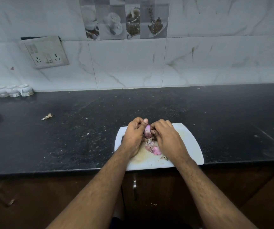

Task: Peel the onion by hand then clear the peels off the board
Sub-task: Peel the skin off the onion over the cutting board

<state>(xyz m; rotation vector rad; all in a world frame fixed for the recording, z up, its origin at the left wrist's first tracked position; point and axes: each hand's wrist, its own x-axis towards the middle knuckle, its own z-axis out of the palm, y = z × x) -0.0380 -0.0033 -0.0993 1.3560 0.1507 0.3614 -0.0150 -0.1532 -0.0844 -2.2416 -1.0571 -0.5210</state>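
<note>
A small purple onion (147, 131) is held just above the white cutting board (189, 142) near the counter's front edge. My left hand (133, 134) grips the onion from the left, thumb up along its side. My right hand (165, 135) pinches at the onion's skin from the right, its fingers curled over it. Most of the onion is hidden between the two hands. Pink and papery peels (152, 147) lie on the board right below the hands, with a small brown scrap (164, 157) near the board's front edge.
The black stone counter (83, 129) runs left and right. A dry peel scrap (48, 116) lies at the left. Several white cups (12, 91) stand at the far left against the tiled wall. A socket panel (46, 52) is on the wall. Brown cabinet doors are below.
</note>
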